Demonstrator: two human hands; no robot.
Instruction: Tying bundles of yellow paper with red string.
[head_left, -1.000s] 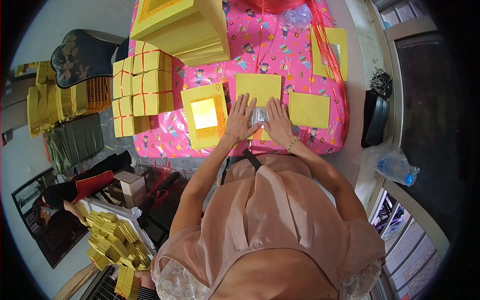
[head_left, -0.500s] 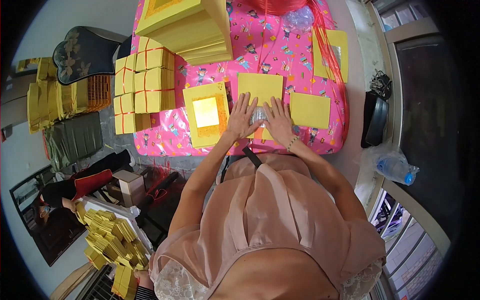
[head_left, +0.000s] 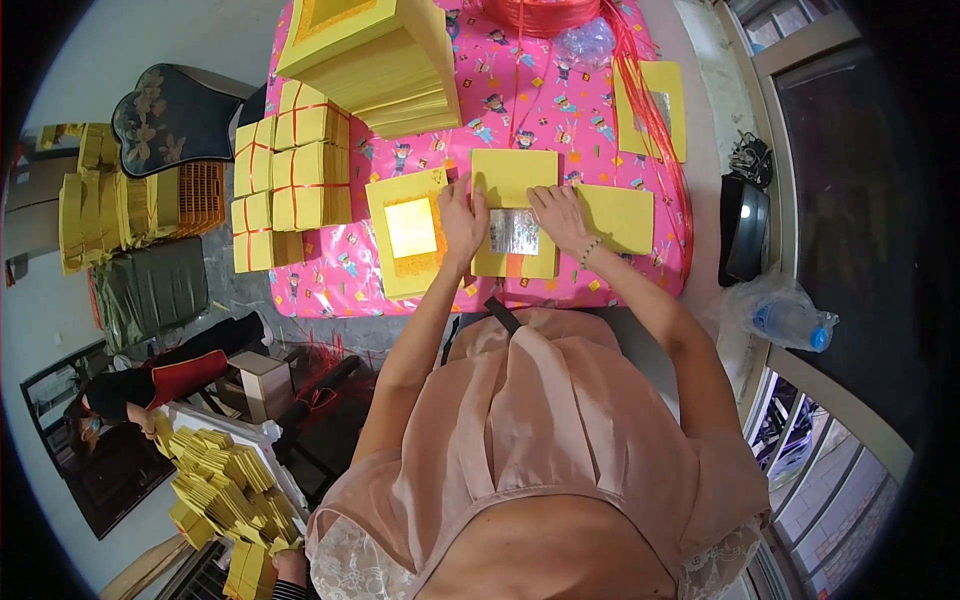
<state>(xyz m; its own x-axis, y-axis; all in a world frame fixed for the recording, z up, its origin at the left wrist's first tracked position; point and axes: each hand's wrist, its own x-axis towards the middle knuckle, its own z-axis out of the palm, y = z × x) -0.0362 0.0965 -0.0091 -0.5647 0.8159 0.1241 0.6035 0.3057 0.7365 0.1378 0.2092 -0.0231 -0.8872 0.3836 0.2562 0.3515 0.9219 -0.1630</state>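
Observation:
A yellow paper sheet lies in front of me on the pink patterned tablecloth, with a shiny silver square in its lower half. My left hand is at the sheet's left edge, fingers stretched forward, holding nothing. On the opposite side, my right hand rests with bent, parted fingertips at the right edge of that sheet. Left of it lies another yellow sheet with an orange border and a bright gold square. A plain yellow sheet or pad sits to the right, partly under my right hand.
A tall stack of yellow paper stands at the back left, beside bundles tied with red string. Red plastic strands hang over a silver-squared sheet. At lower left, another person handles yellow bundles on a white table.
My hands have moved apart from the middle of the sheet to its left and right edges. The silver square, partly covered before, now shows fully.

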